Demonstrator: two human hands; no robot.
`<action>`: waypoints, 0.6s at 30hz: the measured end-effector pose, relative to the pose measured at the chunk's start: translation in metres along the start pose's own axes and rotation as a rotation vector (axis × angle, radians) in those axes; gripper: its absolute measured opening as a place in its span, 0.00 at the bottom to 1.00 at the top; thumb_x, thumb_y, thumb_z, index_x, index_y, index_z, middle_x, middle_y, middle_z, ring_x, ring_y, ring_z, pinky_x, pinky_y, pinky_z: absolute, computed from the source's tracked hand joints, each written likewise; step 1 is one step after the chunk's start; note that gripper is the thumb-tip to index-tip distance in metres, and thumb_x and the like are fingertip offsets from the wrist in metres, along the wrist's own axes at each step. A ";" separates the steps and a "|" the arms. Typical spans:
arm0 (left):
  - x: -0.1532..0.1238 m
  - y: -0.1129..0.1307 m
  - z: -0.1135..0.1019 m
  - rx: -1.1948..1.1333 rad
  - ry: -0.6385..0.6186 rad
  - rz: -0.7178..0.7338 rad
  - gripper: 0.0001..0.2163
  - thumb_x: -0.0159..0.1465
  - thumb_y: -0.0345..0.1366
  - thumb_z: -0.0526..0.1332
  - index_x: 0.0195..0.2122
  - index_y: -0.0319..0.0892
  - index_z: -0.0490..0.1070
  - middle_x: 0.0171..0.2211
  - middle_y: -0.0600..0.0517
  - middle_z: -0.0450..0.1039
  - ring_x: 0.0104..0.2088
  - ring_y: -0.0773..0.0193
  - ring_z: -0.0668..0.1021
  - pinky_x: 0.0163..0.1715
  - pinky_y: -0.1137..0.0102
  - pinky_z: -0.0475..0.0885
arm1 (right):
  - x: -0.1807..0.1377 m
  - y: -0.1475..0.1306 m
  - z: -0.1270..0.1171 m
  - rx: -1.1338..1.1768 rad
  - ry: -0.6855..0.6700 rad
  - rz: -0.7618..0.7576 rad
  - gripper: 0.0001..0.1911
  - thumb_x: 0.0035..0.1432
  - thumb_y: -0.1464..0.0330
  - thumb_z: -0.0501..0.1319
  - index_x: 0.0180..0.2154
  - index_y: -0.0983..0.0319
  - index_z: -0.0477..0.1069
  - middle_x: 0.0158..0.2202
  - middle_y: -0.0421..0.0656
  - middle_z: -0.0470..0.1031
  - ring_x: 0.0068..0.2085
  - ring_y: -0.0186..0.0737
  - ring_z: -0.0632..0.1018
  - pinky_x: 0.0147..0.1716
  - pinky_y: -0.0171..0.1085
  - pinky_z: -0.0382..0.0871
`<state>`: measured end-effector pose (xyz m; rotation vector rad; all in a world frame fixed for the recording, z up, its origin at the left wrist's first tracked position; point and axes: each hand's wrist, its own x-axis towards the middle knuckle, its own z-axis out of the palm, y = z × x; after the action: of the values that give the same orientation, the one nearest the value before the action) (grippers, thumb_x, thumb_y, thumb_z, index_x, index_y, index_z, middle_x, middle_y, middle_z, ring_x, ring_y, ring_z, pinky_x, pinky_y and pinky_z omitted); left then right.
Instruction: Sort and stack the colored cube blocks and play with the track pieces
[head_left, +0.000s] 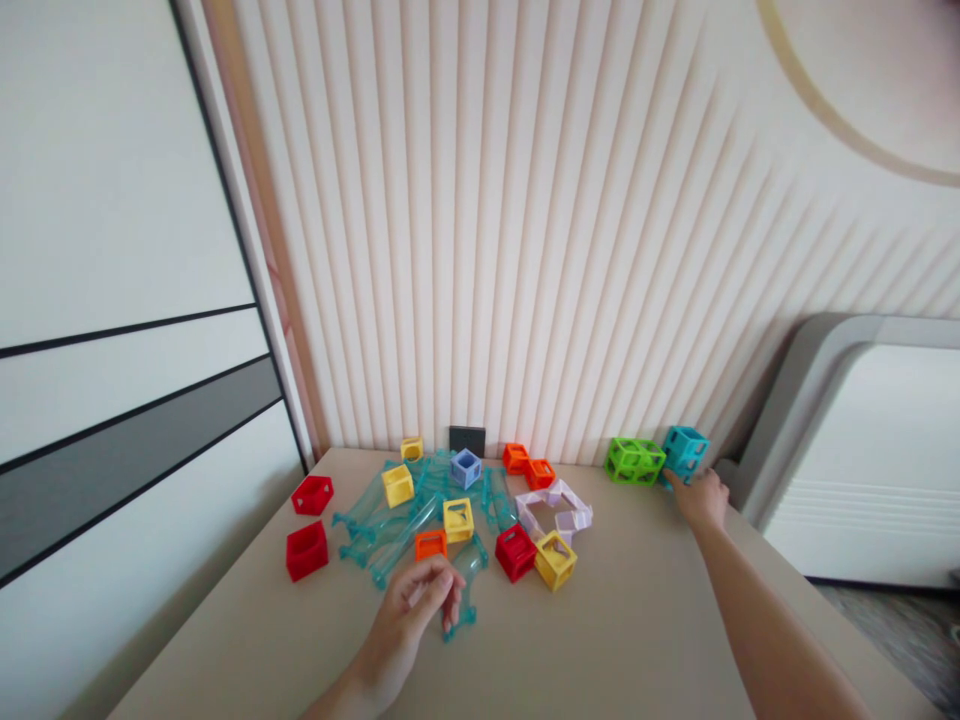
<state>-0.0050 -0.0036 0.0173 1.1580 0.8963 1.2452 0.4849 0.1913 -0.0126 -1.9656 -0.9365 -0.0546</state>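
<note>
On the right of the table my right hand [703,497] has its thumb and fingers around the lower part of a teal hollow cube stack [685,450]. Right beside that stack, to its left, lies a pair of green hollow cubes [634,460]. My left hand [420,608] is loosely curled, thumb against the fingers, and no object shows in it. Just beyond its fingers are an orange hollow cube [430,545] and a clear teal tube piece [468,575]; whether the fingers touch the tube I cannot tell.
Several clear teal tubes [405,540] lie heaped mid-table with yellow cubes [458,520] and a blue cube [466,467]. Red cubes [307,550] sit at left. A pale lilac ring of pieces [574,505] lies right of the heap. A ribbed wall [465,250] borders the back.
</note>
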 end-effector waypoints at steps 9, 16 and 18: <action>-0.003 0.005 -0.002 0.293 -0.010 0.194 0.14 0.64 0.47 0.63 0.31 0.41 0.78 0.27 0.48 0.73 0.29 0.61 0.74 0.32 0.71 0.68 | -0.073 -0.040 -0.034 0.124 0.093 -0.133 0.23 0.55 0.61 0.53 0.48 0.67 0.73 0.42 0.55 0.75 0.44 0.53 0.75 0.47 0.48 0.69; -0.004 0.002 -0.007 0.693 -0.170 0.567 0.08 0.66 0.34 0.61 0.37 0.46 0.80 0.32 0.46 0.76 0.36 0.57 0.76 0.40 0.67 0.67 | -0.208 -0.121 -0.053 0.426 -0.179 -0.575 0.11 0.63 0.64 0.54 0.38 0.59 0.75 0.41 0.49 0.77 0.41 0.48 0.77 0.41 0.46 0.73; -0.003 0.003 -0.008 0.735 -0.178 0.610 0.08 0.67 0.33 0.60 0.38 0.46 0.80 0.32 0.46 0.76 0.37 0.57 0.76 0.41 0.67 0.67 | -0.237 -0.130 -0.056 0.376 -0.269 -0.721 0.11 0.64 0.67 0.55 0.41 0.57 0.76 0.42 0.48 0.78 0.45 0.50 0.77 0.46 0.49 0.72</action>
<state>-0.0139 -0.0051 0.0178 2.2157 0.9241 1.2802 0.2530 0.0450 0.0212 -1.2352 -1.6631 -0.0200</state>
